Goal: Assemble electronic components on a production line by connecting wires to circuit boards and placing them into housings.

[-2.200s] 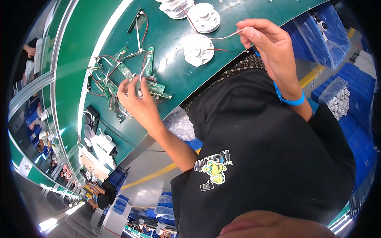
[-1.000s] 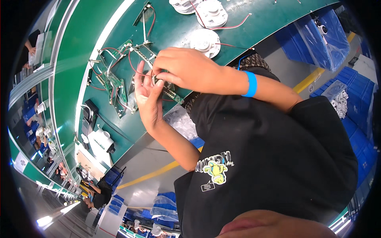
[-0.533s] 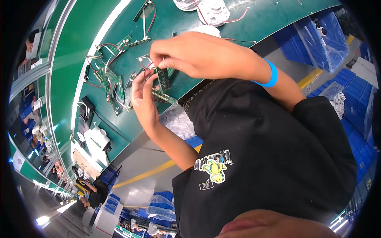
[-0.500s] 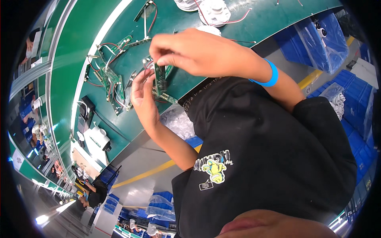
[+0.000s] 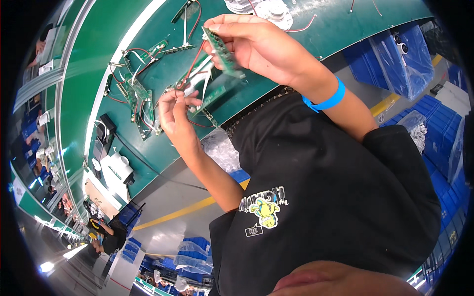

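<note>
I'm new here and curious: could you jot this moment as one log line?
right hand: grips green circuit board | left hand: pinches red wires | below: green table

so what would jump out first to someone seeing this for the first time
The two bare hands raised over the green workbench: the right hand, with a blue wristband, pinches a narrow green circuit board near the top centre. Just below and to its left, the left hand grips red and white wires that run up toward the board. More circuit boards with red wires lie scattered on the bench to the left.
</note>
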Demonstrator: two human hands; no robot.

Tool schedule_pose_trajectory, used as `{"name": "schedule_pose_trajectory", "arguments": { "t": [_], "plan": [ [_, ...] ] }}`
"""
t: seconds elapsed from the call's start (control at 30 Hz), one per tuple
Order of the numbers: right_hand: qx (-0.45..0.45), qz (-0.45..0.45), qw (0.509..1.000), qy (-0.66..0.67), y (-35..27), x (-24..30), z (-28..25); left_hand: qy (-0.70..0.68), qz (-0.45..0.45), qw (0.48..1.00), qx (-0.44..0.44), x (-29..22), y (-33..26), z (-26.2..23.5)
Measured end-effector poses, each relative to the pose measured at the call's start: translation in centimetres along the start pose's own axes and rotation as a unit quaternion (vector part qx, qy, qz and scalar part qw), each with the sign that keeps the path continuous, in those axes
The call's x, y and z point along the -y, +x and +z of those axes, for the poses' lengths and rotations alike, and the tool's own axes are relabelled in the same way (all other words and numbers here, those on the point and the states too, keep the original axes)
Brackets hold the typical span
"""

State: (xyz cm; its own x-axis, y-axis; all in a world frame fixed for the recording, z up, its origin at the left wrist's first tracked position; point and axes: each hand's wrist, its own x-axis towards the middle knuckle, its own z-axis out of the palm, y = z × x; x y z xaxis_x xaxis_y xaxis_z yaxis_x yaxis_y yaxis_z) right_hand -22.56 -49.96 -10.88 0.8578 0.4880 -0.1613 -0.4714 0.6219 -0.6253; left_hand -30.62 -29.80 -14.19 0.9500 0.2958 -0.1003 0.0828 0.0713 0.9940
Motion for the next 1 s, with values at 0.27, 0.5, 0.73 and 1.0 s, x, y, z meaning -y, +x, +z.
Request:
{"name": "schedule_pose_trajectory", "arguments": {
  "t": [0.27,0.5,0.73,1.0],
  "plan": [
    [0.091,0.107,0.988,0.071,-1.0,0.8,-0.7,-0.213,-0.075,0.963,0.145,0.0,-0.1,-0.1],
    [0.133,0.170,0.976,-0.032,-1.3,1.7,0.0,-0.228,-0.104,0.942,0.223,0.4,0.1,-0.8],
    [0.124,0.069,0.977,-0.160,-1.7,1.9,-0.3,-0.083,-0.120,0.964,0.221,0.1,-0.3,-1.0],
    [0.129,0.053,0.970,-0.201,-2.2,2.1,0.3,-0.097,-0.183,0.950,0.234,0.1,0.2,-1.2]
  ]
}}
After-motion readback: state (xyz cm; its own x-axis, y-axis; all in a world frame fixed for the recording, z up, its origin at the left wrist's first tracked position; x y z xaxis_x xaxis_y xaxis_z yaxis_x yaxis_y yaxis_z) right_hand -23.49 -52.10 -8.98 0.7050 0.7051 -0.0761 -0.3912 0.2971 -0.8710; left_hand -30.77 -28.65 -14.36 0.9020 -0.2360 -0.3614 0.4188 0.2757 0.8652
